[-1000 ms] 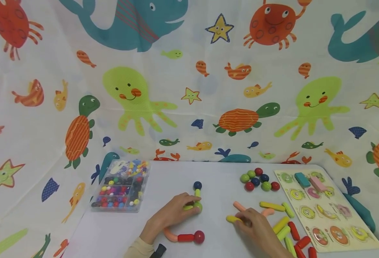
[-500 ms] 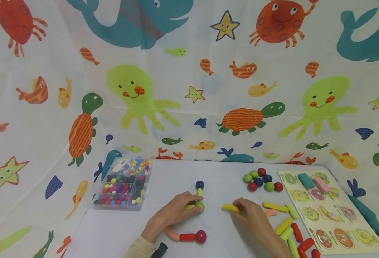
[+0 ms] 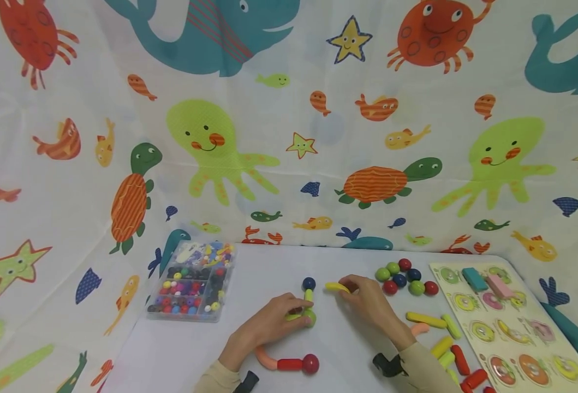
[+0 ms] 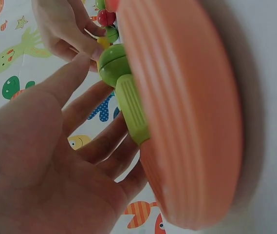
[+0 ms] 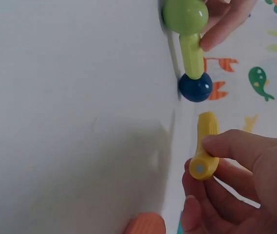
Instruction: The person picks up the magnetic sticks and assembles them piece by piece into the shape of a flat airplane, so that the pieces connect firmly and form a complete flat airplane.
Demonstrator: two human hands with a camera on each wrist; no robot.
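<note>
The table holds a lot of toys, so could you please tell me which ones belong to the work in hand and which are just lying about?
In hand:
- yellow stick, pinched by right hand
- green ball, under left hand
- green stick
- blue ball

Lying about:
- bead box
- ball cluster
- puzzle board
- loose sticks

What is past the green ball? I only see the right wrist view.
Observer: The head view shows the whole left hand, its fingers touching the green ball.
Operator: Is anything behind that hand?
Observer: Yes. An orange curve, a red stick and a red ball lie in a row near the wrist.
Operator: Are there spare balls?
Observer: A cluster of loose balls lies to the right of the right hand, which holds the yellow stick.
</note>
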